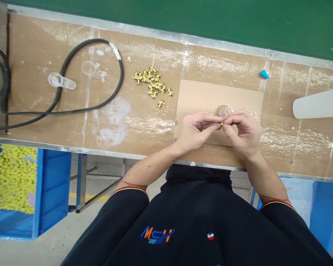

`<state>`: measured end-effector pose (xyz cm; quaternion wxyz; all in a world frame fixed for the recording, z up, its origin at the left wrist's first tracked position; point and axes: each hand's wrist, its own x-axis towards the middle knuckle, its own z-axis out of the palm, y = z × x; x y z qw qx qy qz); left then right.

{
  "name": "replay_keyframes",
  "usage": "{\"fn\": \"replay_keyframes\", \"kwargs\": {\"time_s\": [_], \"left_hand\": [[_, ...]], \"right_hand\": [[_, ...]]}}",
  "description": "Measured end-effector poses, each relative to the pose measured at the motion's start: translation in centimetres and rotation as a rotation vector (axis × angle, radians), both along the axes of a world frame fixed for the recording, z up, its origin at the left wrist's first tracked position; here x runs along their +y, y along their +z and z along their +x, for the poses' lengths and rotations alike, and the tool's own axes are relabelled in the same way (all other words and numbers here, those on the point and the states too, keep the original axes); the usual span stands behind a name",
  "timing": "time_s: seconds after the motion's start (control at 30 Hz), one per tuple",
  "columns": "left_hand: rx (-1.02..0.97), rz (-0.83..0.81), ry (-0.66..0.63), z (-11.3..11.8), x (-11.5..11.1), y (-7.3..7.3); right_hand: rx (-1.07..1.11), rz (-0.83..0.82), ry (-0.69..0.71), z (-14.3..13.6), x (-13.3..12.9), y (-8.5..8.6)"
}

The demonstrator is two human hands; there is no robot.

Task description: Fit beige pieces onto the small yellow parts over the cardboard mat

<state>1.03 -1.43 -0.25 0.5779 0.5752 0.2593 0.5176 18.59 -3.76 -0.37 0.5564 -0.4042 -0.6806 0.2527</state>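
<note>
My left hand (pixel 198 129) and my right hand (pixel 242 131) meet over a cardboard sheet (pixel 194 96). Between their fingertips is a small yellow figure piece (pixel 221 124), pinched from both sides and mostly covered by the fingers. Just beyond the fingertips stands a small clear cup (pixel 224 111). Tiny pale pieces (pixel 255 115) lie scattered on the sheet's right side, close to my right hand. Off to the left, a loose pile of yellow figures with dark and white parts (pixel 155 83) rests on the table.
A black cable (pixel 122 74) loops across the table's left side near a clear plastic cup (pixel 61 81). A blue cone-shaped piece (pixel 264 74) and a white object (pixel 319 104) lie to the right. Below the left edge, a blue crate (pixel 54 184) holds many yellow pieces.
</note>
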Motion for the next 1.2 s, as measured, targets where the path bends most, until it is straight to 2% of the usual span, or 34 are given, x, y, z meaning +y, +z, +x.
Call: {"fn": "replay_keyframes", "kwargs": {"time_s": [0.1, 0.23, 0.4, 0.67, 0.73, 0.93, 1.03, 1.2], "left_hand": [[0.084, 0.086, 0.057, -0.2, -0.1, -0.2], [0.198, 0.351, 0.169, -0.4, 0.1, -0.4], [0.258, 0.578, 0.217, -0.5, 0.5, -0.6], [0.447, 0.879, 0.343, -0.7, 0.6, 0.2], [0.449, 0.855, 0.343, -0.6, 0.5, 0.2], [0.253, 0.483, 0.227, -0.3, -0.1, -0.4], [0.224, 0.425, 0.235, -0.3, -0.2, -0.4], [0.206, 0.439, 0.219, -0.3, -0.1, -0.3]], "right_hand": [[0.004, -0.034, 0.003, 0.1, -0.1, 0.2], [0.031, -0.103, 0.047, 0.5, -0.1, 0.2], [0.037, -0.124, 0.071, 0.9, -0.1, 0.0], [-0.028, -0.101, 0.037, 0.7, -0.1, 0.4], [-0.030, -0.102, 0.029, 0.5, -0.1, 0.5], [0.051, -0.127, 0.078, 0.9, -0.1, 0.1], [0.073, -0.126, 0.095, 1.3, 0.0, -0.1], [0.046, -0.124, 0.087, 1.4, 0.1, -0.1]]}}
